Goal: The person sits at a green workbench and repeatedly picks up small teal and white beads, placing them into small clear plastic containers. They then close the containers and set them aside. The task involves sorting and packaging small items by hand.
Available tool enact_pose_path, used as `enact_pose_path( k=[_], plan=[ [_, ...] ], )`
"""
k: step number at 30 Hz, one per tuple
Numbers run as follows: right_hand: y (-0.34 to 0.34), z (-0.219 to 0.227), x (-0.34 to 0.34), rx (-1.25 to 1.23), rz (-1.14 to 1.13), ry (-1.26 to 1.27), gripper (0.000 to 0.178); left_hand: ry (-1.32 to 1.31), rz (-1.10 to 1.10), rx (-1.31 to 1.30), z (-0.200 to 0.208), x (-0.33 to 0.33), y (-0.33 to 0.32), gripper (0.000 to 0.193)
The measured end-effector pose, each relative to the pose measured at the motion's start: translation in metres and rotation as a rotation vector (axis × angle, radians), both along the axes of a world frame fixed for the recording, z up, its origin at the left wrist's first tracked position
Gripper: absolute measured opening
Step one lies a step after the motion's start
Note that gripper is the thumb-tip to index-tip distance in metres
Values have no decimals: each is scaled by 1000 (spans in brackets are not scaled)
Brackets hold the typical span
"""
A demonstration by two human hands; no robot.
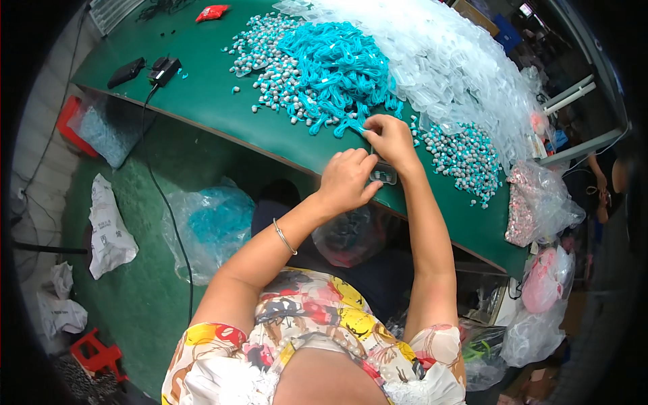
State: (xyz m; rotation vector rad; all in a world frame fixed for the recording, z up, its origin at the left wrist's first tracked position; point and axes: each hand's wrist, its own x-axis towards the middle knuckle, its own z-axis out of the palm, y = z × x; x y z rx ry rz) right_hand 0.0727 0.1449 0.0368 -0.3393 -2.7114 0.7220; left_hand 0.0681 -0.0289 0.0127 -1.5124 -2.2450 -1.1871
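On smooth green table [202, 81], small roundish grey-and-teal beads [270, 79] lie scattered. Beside them, soft thin teal cords [337, 61] make tangled heap. Left hand [345, 179], fingers bent, is at near table edge; cannot tell if it grips something. Cord strand [351, 126] lies at heap's lower side, long axis nearly left-right, right end pointing to right hand [394, 143]. Thumb and forefinger almost together there; cannot tell if clamped. Small clear box [383, 174] sits between hands. Rightward, glossy clear plastic pieces [459, 74] pile up.

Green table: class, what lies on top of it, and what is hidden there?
Blue cords, grey-and-blue bits, clear plastic pieces, a red packet and black items. The first three, heaped, hide parts of the table; whatever lies beneath cannot be seen.
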Motion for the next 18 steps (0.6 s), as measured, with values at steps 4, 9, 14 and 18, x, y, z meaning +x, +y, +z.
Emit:
enact_pose_path(
  k=[4,9,14,18],
  plan=[
    [17,12,48,-291,90,141,15,-44,-14,29,-1,1,-1,42],
    [11,25,99,-225,146,127,14,-112,-41,31,-1,-4,-3,46],
    [8,16,103,40,234,158,13,-185,-88,-9,1,-8,-1,49],
    [1,16,98,257,275,142,10,-207,-82,-40,4,-8,-1,48]
  ],
)
